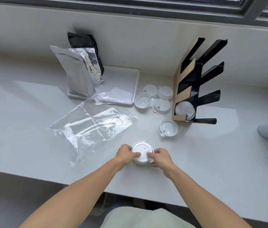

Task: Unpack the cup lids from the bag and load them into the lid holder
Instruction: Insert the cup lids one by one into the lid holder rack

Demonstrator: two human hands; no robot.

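Both hands are working on a short stack of lids [141, 153] near the front edge of the bench [212, 153]. The left hand [125, 153] is gripping the stack's left rim, thumb lying over the top lid, and the right hand [161, 157] is pinching the right rim with curled fingers. So each grip is clamped on the stack, which looks to be resting on or just above the bench.

By my reading, the unpacking is done and the loading is under way: the hands seem to be squaring the stack or peeling a lid off it. The next move is likely calling for a lift and a carry to the right and back, then tilting the lids to match a slanted slot so they slide in edge first without catching on the tabs that stick out from their rims.

The clear bag [90, 127] is lying flat and crumpled to the left, and seems to be holding nothing. The holder [195, 83], black with tan side panels, is standing at the back right; its lowest slot is carrying a few lids [184, 110], while the upper slots are showing only dark interior. Five loose lids are sitting on the bench beside it: four clustered [154, 99] between holder and white tray [121, 84], and one [167, 127] nearer. A silver pouch [79, 74] is standing on the tray with a black pouch [82, 41] behind it.
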